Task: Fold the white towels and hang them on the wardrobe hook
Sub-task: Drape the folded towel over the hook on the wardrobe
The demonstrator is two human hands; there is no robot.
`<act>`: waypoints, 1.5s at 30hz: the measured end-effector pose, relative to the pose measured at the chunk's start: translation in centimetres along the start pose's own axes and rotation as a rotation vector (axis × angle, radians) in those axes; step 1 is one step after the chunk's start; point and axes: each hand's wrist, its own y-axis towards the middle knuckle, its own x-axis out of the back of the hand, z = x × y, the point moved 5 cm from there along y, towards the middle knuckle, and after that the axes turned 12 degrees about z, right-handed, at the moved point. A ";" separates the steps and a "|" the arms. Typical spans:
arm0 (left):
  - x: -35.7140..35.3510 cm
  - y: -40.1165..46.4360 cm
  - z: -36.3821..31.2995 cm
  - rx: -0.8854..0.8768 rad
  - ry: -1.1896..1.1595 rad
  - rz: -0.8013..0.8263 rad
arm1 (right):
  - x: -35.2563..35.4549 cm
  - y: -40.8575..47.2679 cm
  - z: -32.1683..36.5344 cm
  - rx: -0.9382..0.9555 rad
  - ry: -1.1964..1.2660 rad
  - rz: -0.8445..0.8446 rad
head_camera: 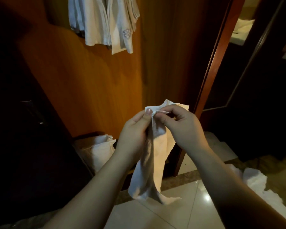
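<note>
A white towel (155,164) hangs down in front of me, held at its top edge by both hands. My left hand (134,134) pinches the upper corner between thumb and fingers. My right hand (182,124) pinches the same top edge just to the right, fingers curled. The two hands are close together, almost touching. Several white towels (102,22) hang high on the wooden wardrobe panel (89,83); the hook itself is hidden by them.
More white towels (101,149) lie piled low at the wardrobe's foot, and another heap of white cloth (254,182) lies on the tiled floor at the right. A dark door (23,129) stands at the left; a wooden door frame (210,71) rises at the right.
</note>
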 end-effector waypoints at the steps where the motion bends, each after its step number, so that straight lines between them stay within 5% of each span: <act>1: -0.1 0.1 0.1 0.002 -0.084 0.039 | 0.0 0.1 0.0 -0.002 0.008 -0.007; 5: 0.2 0.2 -0.3 -0.009 -0.202 0.125 | 0.0 0.5 0.2 -0.009 -0.007 -0.015; 15: 0.9 0.5 -1.8 -0.081 0.407 0.082 | 0.9 2.0 0.5 -0.177 -0.177 0.100; 21: 0.5 0.9 -1.0 -0.080 0.569 0.065 | 1.1 2.1 0.2 -0.241 -0.273 0.223; 34: 0.8 1.4 -1.6 -0.124 0.367 0.023 | 2.0 2.0 0.5 -0.166 -0.100 0.193; 41: 4.5 2.4 -2.9 -0.130 0.160 -0.030 | 5.2 3.3 -2.0 -0.438 -0.720 0.619; 45: 6.6 2.9 -3.7 -0.137 0.130 -0.018 | 6.9 3.8 -5.7 -0.551 -0.750 0.684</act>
